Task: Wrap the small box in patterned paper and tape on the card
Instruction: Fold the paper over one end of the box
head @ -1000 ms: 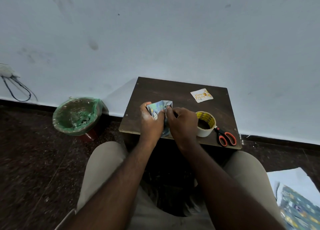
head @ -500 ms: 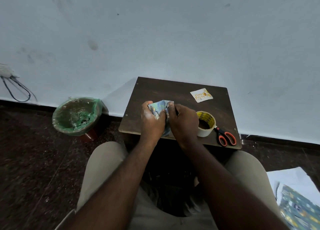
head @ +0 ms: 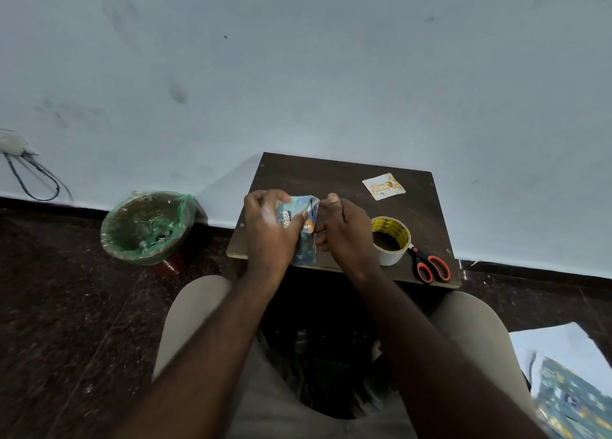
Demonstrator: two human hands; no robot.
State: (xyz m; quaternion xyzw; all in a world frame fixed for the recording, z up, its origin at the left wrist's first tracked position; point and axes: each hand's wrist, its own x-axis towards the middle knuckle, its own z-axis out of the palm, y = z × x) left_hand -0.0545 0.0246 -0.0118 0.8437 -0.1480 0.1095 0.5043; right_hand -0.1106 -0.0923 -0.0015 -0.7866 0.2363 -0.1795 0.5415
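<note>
Left hand [head: 268,230] grips the small box wrapped in blue animal-print paper [head: 299,228]: the thumb lies across its front face and the fingers curl over the top edge. Right hand [head: 344,236] is at 3 o'clock of the box, with curled fingertips pinching the paper fold on that edge and the thumb up by the top corner. I can't see the box itself, since the paper covers all of it.

The box stands upright at the near-left part of the dark brown wooden worktop [head: 331,173], with its lower end at the front edge. I can't tell whether it rests on the surface or is lifted off it.

From the box:
- White square card with gold lettering [head: 383,186] is at 1 o'clock, flat on the worktop and well apart.
- Roll of clear tape with a yellow core [head: 390,240] is at 3 o'clock, just beyond my right hand.
- Orange-handled scissors [head: 430,266] are at 4 o'clock, blades closed, tips touching the roll.
- Round bin with a green liner [head: 145,226] is at 9 o'clock, on the floor.
- Spare patterned sheets [head: 576,402] are at 5 o'clock, on the floor.
</note>
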